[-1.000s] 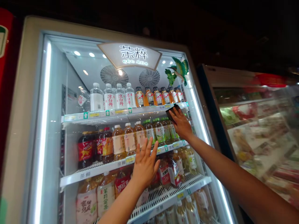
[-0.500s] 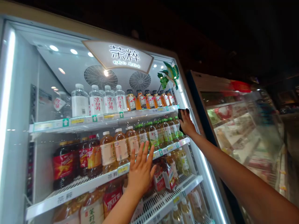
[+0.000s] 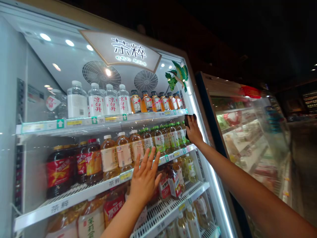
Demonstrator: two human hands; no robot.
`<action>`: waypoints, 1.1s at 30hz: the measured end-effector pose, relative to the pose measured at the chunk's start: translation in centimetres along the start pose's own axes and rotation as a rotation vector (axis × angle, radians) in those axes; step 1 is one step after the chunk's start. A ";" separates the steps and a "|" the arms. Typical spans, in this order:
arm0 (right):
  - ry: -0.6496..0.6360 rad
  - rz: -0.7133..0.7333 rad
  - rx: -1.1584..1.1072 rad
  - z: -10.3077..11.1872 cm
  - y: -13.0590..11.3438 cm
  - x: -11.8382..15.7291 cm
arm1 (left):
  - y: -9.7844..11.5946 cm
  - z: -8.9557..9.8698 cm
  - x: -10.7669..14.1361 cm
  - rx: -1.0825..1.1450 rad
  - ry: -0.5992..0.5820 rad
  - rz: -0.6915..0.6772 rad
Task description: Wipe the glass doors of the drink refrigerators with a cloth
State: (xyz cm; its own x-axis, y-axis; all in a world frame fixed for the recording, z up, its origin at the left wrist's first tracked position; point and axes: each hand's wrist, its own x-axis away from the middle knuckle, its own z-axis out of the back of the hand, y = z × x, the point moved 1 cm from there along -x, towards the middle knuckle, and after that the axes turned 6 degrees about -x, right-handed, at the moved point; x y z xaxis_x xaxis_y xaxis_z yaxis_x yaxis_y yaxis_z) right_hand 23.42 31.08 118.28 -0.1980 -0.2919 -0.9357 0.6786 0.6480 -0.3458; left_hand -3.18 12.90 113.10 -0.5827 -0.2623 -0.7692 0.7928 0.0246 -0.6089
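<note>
My left hand (image 3: pixel 145 177) is raised in front of a lit, glass-fronted drinks fridge (image 3: pixel 146 67), fingers spread, palm toward the glass; whether it touches is hard to tell. It holds nothing visible. Higher and to the right, my right hand (image 3: pixel 193 130) reaches to the fridge's right edge, its fingers over a small black object (image 3: pixel 187 121) whose kind I cannot make out. Behind the hands stand green-capped tea bottles (image 3: pixel 158 140), pale-labelled tea bottles (image 3: pixel 109 155) and dark red-labelled bottles (image 3: pixel 58 172). Clear water bottles (image 3: pixel 94 102) and small amber bottles (image 3: pixel 146 101) fill the top shelf.
A lit sign (image 3: pixel 123 51) hangs across the fridge's top, with a green bird decoration (image 3: pixel 180 74) at its right. Large bottles (image 3: pixel 91 218) stand on the lower shelf. On the right runs another chilled display case (image 3: pixel 242 135) with packaged goods.
My view has shifted, so the fridge and both hands appear a little further left and up. Against the fridge, both hands keep nearly the same places; the right stays at the black object.
</note>
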 end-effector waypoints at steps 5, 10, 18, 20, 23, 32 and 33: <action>-0.029 0.056 -0.029 -0.6 -0.1 3.0 | 0.4 0.0 -1.1 -0.014 0.012 -0.020; -0.093 0.122 -0.089 0.7 2.6 -1.0 | 2.7 -1.6 -3.5 -0.021 0.013 -0.040; -0.025 0.053 0.026 1.2 12.2 2.1 | 5.8 -3.0 -4.1 -0.053 -0.029 -0.033; -0.055 0.079 0.050 1.4 12.6 0.9 | 6.4 -3.3 -5.0 -0.053 -0.019 -0.062; -0.133 0.091 0.065 2.2 13.0 -3.6 | 7.1 -3.9 -7.1 -0.049 0.006 -0.100; -0.096 0.209 0.026 3.0 16.7 2.1 | 8.5 -6.0 -9.0 -0.083 -0.033 -0.044; -0.102 0.209 0.024 3.1 16.8 2.0 | 8.6 -6.0 -9.0 -0.089 -0.041 -0.046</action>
State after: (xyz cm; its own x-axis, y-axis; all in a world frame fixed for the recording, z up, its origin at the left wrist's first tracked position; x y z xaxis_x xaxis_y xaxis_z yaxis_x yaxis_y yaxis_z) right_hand 36.61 39.26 110.79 0.0204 -0.2233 -0.9745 0.7142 0.6854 -0.1420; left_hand 7.76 21.25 113.63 -0.6089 -0.3045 -0.7325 0.7453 0.0967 -0.6597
